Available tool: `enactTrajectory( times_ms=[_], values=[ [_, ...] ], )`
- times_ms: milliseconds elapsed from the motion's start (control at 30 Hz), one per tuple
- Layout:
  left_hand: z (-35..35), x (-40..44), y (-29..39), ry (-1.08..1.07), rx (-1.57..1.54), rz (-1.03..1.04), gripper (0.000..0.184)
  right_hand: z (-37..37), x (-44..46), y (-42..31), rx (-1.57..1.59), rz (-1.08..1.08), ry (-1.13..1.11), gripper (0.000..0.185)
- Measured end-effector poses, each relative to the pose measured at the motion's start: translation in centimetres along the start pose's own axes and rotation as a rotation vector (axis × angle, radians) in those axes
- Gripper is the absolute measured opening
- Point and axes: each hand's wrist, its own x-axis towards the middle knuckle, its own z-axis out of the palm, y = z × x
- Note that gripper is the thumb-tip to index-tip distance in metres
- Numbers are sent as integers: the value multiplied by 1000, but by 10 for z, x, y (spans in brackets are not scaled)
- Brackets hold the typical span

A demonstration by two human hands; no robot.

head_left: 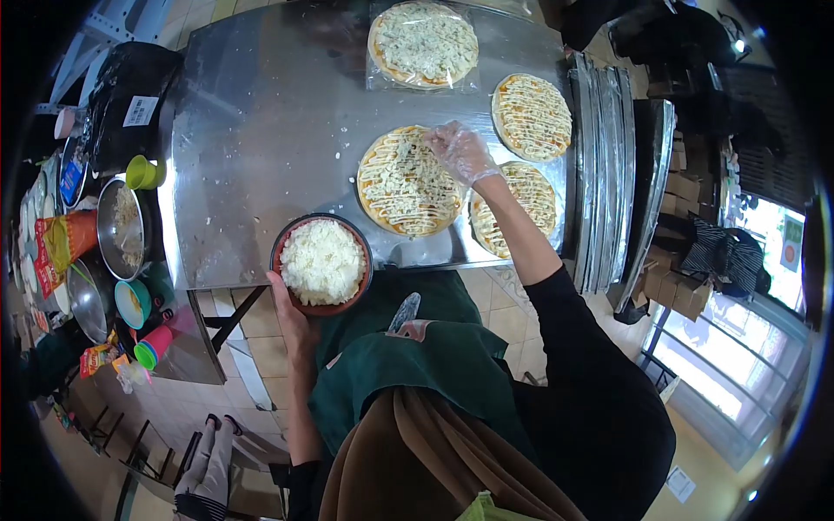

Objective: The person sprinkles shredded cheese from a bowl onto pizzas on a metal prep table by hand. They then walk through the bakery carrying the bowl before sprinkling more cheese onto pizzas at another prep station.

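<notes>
My left hand point(294, 319) grips the side of a round bowl point(368, 276) heaped with white shredded cheese point(322, 262), held at the table's near edge. In a clear plastic glove, my right hand point(460, 152) hovers over the upper right part of a pizza point(408, 187) streaked with pale sauce. Its fingers are bunched together, and what they hold, if anything, is hidden. White shreds lie on that pizza's upper part. Beside it, partly behind my right forearm, is another sauced pizza point(521, 204). A third sauced pizza point(532, 117) lies farther back.
A cheese-covered pizza point(423, 43) rests on clear plastic at the back of the metal table point(252, 165). Long metal-looking strips point(601, 174) stand along the right edge. At left are a black bag point(130, 104), a green cup point(144, 173) and a metal bowl point(113, 217).
</notes>
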Motion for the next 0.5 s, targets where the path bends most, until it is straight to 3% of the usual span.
enactTrajectory(
  times_ms=[67, 167, 267, 300, 400, 500],
  values=[
    [4, -1, -1, -20, -45, -8, 64, 1, 6, -3, 47, -103, 42, 15],
    [9, 0, -6, -14, -78, 9, 61, 5, 9, -8, 19, -30, 47, 15],
    [7, 11, -14, -25, -73, 66, 56, -31, 7, -46, 301, 223, -121, 19],
    [10, 13, -16, -49, -67, 83, 56, -57, 4, -74, 576, 387, -276, 25],
    [21, 14, -16, -138, 1, 152, 59, -76, -18, -118, 615, 7, -247, 30],
    [41, 19, -25, -110, -9, 196, 59, -72, -42, -159, 306, -258, -313, 39]
  ],
)
